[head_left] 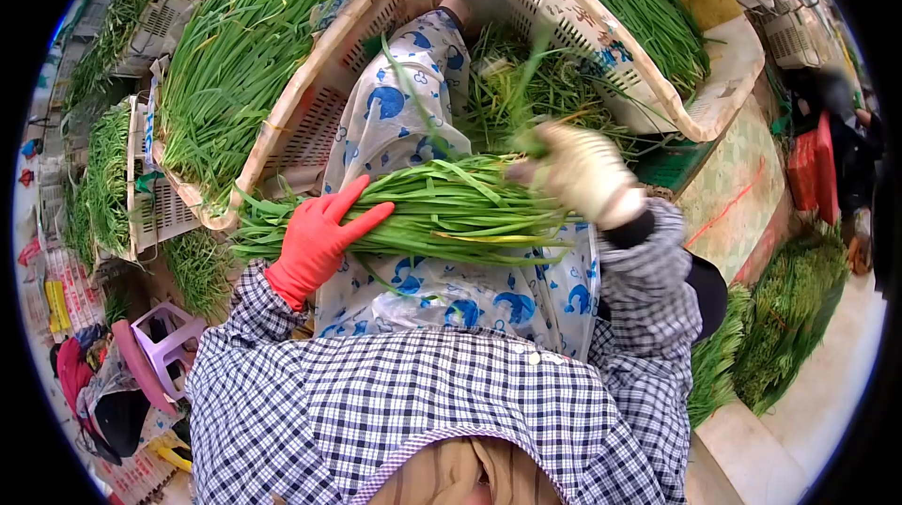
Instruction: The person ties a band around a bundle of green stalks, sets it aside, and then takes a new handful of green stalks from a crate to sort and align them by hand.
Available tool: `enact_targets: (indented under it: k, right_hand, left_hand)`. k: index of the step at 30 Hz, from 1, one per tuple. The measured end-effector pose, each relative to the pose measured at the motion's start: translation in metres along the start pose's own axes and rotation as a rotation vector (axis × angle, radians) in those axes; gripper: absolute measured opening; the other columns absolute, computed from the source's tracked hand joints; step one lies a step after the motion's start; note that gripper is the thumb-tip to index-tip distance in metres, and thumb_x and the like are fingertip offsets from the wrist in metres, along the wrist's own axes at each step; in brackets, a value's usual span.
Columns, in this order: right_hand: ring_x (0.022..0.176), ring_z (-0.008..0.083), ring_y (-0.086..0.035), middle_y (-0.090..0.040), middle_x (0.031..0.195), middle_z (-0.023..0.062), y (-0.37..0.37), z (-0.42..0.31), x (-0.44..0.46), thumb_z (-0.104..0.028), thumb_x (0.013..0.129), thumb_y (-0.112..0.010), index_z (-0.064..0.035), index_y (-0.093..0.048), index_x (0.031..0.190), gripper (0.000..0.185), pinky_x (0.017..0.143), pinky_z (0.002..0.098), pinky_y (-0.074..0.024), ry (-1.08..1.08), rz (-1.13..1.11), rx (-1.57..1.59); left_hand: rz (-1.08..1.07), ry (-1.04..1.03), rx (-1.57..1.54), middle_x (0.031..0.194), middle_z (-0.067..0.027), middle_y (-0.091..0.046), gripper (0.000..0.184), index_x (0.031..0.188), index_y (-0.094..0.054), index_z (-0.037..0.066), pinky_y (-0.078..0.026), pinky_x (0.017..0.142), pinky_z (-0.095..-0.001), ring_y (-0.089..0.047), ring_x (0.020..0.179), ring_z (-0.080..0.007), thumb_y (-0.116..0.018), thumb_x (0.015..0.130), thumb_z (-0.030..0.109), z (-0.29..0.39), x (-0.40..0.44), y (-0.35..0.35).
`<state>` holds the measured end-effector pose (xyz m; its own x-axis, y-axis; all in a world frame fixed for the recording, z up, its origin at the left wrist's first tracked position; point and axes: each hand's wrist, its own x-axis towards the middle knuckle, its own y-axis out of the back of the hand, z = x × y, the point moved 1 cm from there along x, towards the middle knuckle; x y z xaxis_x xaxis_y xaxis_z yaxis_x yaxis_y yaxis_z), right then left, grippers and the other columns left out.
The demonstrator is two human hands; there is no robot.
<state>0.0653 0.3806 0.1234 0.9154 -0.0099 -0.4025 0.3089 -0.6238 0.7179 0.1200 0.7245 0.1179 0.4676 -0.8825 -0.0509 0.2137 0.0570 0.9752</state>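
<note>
A thick bundle of long green stalks (pixel 451 209) lies crosswise over my lap, on a clear plastic apron with blue prints (pixel 470 303). My left hand (pixel 319 237), in a red glove, rests on the bundle's left part with its fingers spread. Above the bundle's right end is my right hand (pixel 583 171), in a whitish glove and blurred by motion. A few blurred green blades rise beside its fingers; whether it grips them is not clear.
White crates hold more green stalks at the upper left (pixel 272 54) and upper right (pixel 648 16). Loose trimmings (pixel 536 96) lie between them. A purple stool (pixel 167 341) stands at the left. Green bundles (pixel 789 308) lie at the right, near a partly visible person (pixel 850 157).
</note>
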Motion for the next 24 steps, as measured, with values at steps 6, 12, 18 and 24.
enact_targets:
  k: [6, 12, 18, 24]
  right_hand:
    - [0.086, 0.0252, -0.066, -0.069, 0.092, 0.0141, -0.090, 0.009, 0.026, -0.012, 0.089, -0.063, -0.0002, -0.066, 0.103, 0.018, 0.079, 0.0337, -0.0536, 0.153, -0.047, 0.732]
    - [0.076, 0.0189, -0.066, -0.067, 0.098, 0.0071, -0.046, 0.018, -0.033, -0.023, 0.090, -0.067, -0.0059, -0.058, 0.118, 0.034, 0.066, 0.0316, -0.0564, 0.043, 0.064, 1.879]
    - [0.046, 0.0017, -0.041, -0.060, 0.109, 0.0081, 0.051, 0.077, -0.094, -0.028, 0.095, -0.055, -0.0066, -0.050, 0.128, 0.039, 0.036, 0.0143, -0.0336, 0.234, 0.635, 1.542]
    - [0.063, 0.0093, -0.057, -0.061, 0.099, 0.0074, 0.127, 0.057, -0.075, -0.021, 0.089, -0.066, -0.0042, -0.055, 0.120, 0.037, 0.047, 0.0208, -0.0456, 0.331, 0.486, 1.005]
  left_hand:
    - [0.054, -0.022, -0.001, 0.139, -0.0112, -0.050, 0.057, 0.125, -0.061, 0.029, -0.050, 0.086, -0.0373, -0.060, 0.109, -0.0281, -0.055, 0.074, 0.003, 0.002, 0.000, 0.001]
    - [0.149, -0.030, -0.119, 0.135, -0.0119, -0.054, 0.059, 0.121, -0.063, 0.024, -0.052, 0.083, -0.0373, -0.062, 0.104, -0.0299, -0.059, 0.067, 0.002, -0.008, 0.000, -0.015]
    - [0.135, -0.075, -0.176, 0.131, -0.0128, -0.057, 0.054, 0.116, -0.065, 0.021, -0.052, 0.078, -0.0380, -0.064, 0.096, -0.0294, -0.063, 0.065, 0.005, -0.019, -0.005, -0.031]
    - [0.241, -0.188, -0.180, 0.127, -0.0133, -0.060, 0.043, 0.112, -0.065, 0.019, -0.053, 0.076, -0.0406, -0.064, 0.096, -0.0319, -0.066, 0.070, 0.007, -0.021, -0.002, -0.038]
